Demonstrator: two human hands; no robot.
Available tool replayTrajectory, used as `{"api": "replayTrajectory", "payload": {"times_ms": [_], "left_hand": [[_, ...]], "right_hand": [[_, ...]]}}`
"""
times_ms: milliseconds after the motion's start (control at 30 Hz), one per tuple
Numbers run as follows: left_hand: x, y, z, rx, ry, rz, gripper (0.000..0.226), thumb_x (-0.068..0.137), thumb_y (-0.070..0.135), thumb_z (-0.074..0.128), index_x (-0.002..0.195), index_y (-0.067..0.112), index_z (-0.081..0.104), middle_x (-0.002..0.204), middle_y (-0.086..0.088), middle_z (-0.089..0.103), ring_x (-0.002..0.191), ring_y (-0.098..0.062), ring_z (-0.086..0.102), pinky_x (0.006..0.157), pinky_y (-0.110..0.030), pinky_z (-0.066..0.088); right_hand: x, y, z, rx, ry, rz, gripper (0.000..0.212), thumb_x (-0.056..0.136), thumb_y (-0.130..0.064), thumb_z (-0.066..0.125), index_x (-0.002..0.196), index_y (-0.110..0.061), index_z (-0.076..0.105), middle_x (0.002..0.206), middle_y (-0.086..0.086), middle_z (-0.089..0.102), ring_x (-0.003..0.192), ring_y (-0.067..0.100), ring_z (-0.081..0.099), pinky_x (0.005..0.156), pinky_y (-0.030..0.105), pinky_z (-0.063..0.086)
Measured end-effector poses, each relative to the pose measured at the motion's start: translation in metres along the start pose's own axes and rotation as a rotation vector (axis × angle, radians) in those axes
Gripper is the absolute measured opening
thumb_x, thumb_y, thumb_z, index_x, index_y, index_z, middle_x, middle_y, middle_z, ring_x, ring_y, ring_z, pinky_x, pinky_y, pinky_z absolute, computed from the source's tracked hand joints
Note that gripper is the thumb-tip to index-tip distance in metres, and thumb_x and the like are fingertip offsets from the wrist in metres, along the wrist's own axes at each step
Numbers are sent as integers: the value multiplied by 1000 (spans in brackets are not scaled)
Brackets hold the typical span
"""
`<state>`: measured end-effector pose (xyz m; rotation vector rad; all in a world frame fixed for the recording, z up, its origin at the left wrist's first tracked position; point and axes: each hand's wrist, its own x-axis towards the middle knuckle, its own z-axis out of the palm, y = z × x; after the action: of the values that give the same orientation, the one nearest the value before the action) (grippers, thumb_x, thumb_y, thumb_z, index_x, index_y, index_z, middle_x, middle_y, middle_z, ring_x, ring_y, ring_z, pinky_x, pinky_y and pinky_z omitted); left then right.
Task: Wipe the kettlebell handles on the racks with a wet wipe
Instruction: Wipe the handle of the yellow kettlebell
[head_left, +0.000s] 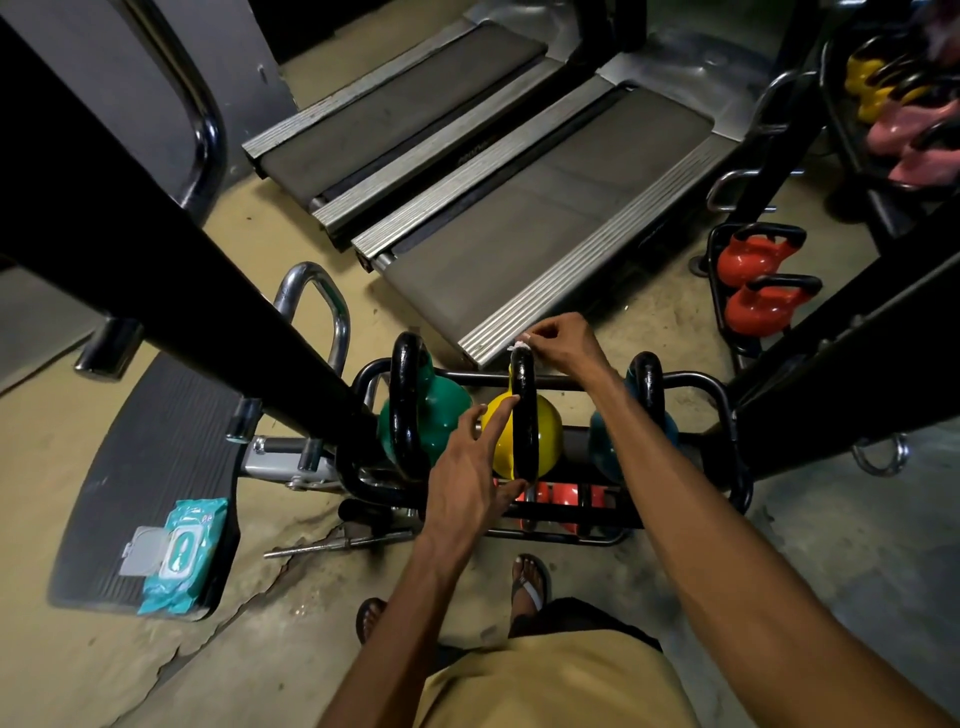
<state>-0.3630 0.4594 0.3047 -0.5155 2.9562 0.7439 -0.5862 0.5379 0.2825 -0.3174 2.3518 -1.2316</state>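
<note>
A yellow kettlebell (545, 436) with a black handle (523, 410) sits in the middle of a low black rack (696, 382). A green kettlebell (439, 421) stands to its left and a teal kettlebell (605, 447) to its right. My right hand (563, 340) pinches a small white wet wipe (521, 343) against the far top of the yellow kettlebell's handle. My left hand (467, 478) reaches in with straight fingers, its fingertips touching the yellow body beside the handle.
A teal wet wipe pack (182, 556) with its lid flipped up lies on a black floor mat (145, 467) at the left. Two treadmills (519, 208) lie beyond the rack. Orange kettlebells (753, 280) sit on another rack at the right. A thick black beam (182, 275) crosses the left.
</note>
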Motion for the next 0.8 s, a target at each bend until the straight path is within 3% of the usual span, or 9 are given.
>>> {"api": "replayTrajectory", "payload": {"times_ms": [133, 200, 333, 467, 567, 667, 733, 800], "left_hand": [[0, 0, -1, -11, -22, -9, 112, 75, 43, 85, 156, 50, 8, 164, -4, 20, 140, -28, 41, 103, -46, 49], [1, 1, -2, -12, -25, -8, 112, 75, 43, 85, 157, 49, 9, 163, -4, 20, 141, -28, 40, 103, -46, 48], [0, 0, 0, -7, -15, 3, 111, 76, 42, 84, 157, 48, 7, 162, -5, 21, 140, -27, 40, 101, -45, 50], [-1, 0, 0, -9, -29, -2, 111, 78, 42, 83, 156, 50, 5, 164, -5, 19, 142, -27, 38, 103, -46, 49], [-1, 0, 0, -20, -28, -3, 113, 76, 42, 84, 156, 52, 4, 163, -5, 19, 142, -27, 38, 104, -47, 49], [-1, -1, -1, -7, -26, 1, 114, 76, 41, 85, 156, 52, 4, 163, -5, 19, 140, -26, 39, 101, -43, 49], [-1, 0, 0, 7, -14, 2, 113, 76, 42, 84, 157, 50, 5, 163, -5, 20, 139, -25, 41, 99, -41, 50], [-1, -1, 2, 8, -15, 2, 111, 76, 42, 84, 157, 47, 8, 163, -5, 21, 138, -25, 42, 98, -40, 50]], "right_hand": [[21, -11, -6, -33, -190, 188, 25, 92, -15, 71, 106, 6, 74, 104, 22, 74, 89, 24, 69, 86, 38, 59], [26, -22, -10, -96, -253, 206, 24, 91, -14, 71, 104, 7, 73, 99, 20, 74, 88, 25, 69, 87, 39, 60], [32, -44, -15, -346, -361, 41, 22, 87, -24, 75, 96, -5, 78, 94, 14, 77, 93, 30, 74, 88, 47, 61], [21, -76, -12, -584, -523, -78, 21, 89, -24, 76, 107, -13, 77, 101, 4, 76, 93, 17, 72, 85, 34, 61], [22, -89, -6, -731, -460, -68, 26, 92, -30, 71, 105, -8, 72, 94, 1, 72, 81, 13, 64, 65, 21, 52], [12, -103, 5, -959, -465, -77, 16, 93, -22, 69, 81, -12, 66, 83, 1, 64, 61, 12, 55, 47, 21, 39], [5, -110, 15, -932, -422, -42, 17, 93, -20, 69, 79, -13, 63, 89, 2, 62, 70, 16, 59, 48, 22, 39], [-2, -113, 23, -1058, -460, -90, 12, 92, -20, 69, 98, -9, 70, 98, 2, 65, 83, 17, 59, 65, 24, 50]]}}
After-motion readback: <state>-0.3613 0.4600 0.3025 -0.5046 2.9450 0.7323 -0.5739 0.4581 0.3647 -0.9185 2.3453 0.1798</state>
